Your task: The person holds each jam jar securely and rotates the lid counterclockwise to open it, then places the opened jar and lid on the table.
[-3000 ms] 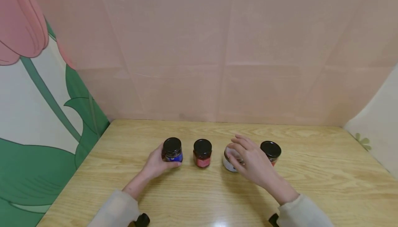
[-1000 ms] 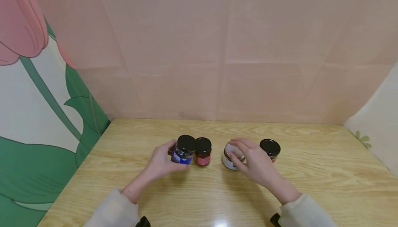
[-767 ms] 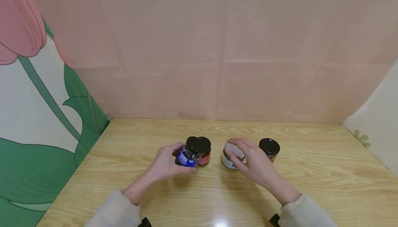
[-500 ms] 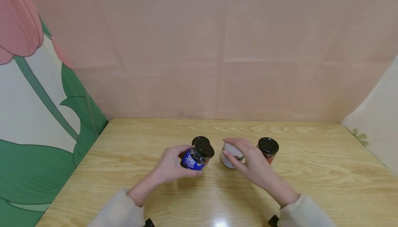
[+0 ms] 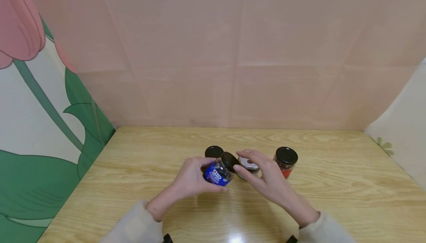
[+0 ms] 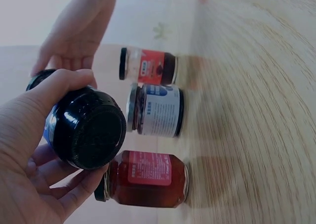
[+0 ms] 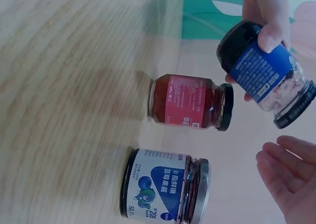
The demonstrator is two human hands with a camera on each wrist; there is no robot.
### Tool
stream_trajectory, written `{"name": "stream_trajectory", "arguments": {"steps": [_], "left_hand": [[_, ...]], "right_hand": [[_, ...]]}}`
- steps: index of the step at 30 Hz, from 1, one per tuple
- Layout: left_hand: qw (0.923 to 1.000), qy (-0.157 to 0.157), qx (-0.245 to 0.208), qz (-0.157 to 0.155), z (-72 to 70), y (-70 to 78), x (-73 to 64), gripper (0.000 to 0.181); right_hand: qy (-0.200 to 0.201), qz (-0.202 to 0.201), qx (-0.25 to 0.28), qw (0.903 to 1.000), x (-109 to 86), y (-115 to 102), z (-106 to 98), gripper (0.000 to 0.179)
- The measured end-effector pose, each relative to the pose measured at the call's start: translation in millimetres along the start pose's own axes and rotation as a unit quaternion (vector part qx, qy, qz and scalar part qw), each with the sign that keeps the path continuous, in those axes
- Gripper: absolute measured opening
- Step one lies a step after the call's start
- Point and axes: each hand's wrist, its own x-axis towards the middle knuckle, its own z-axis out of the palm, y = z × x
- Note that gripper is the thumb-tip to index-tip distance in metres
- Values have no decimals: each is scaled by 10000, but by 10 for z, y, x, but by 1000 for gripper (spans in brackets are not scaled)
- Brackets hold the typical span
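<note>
My left hand point(image 5: 194, 176) grips a blue-labelled jam jar point(image 5: 215, 175) around its body. The left wrist view shows its dark base point(image 6: 98, 135) raised off the table. This jar is tilted, its black lid point(image 5: 229, 161) leaning toward my right hand point(image 5: 267, 178). My right fingers are extended beside that lid; a gap separates them in the right wrist view. Beneath my right hand in the head view, a white-labelled blueberry jam jar point(image 7: 160, 187) with a silver lid point(image 5: 247, 163) stands partly hidden. A pink-labelled jar point(image 7: 187, 101) stands upright behind the held one.
To the right of my right hand stands a red-labelled jar point(image 5: 285, 161) with a black lid. The wood-grain table point(image 5: 149, 143) ends at a pink cloth backdrop point(image 5: 186, 69). A flower-patterned cloth point(image 5: 36, 154) hangs at the left.
My left hand has carried the blue-labelled jam jar from the left end of the row rightward, in front of the pink-labelled jar, tilting it. My right hand has shifted slightly left.
</note>
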Motion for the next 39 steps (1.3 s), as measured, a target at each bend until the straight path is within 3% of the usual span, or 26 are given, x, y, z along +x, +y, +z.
{"name": "stream_trajectory", "arguments": {"steps": [9, 15, 20, 27, 30, 34, 36, 39], "left_hand": [[9994, 28, 335, -69, 49, 52, 16, 67], [9987, 17, 517, -12, 93, 69, 33, 69], [9995, -6, 316, 18, 129, 84, 43, 61], [9999, 75, 113, 13, 181, 124, 39, 53], [10000, 68, 20, -7, 195, 132, 26, 51], [10000, 66, -48, -21, 200, 131, 16, 50], [9998, 20, -180, -55, 202, 129, 14, 49], [9986, -135, -508, -74, 203, 129, 5, 47]], "right_hand": [[205, 474, 629, 9967, -32, -44, 72, 22], [411, 1409, 850, 9855, -72, -78, 125, 20], [648, 2357, 1164, 9627, -82, -128, 171, 25], [1076, 3171, 2226, 9156, -104, -207, 244, 30], [1179, 3276, 2526, 9028, -103, -238, 262, 33], [1182, 3280, 2759, 8957, -112, -248, 262, 36], [1150, 3123, 2965, 8952, -121, -234, 254, 37], [1001, 2554, 3418, 8988, -144, -191, 248, 35]]}}
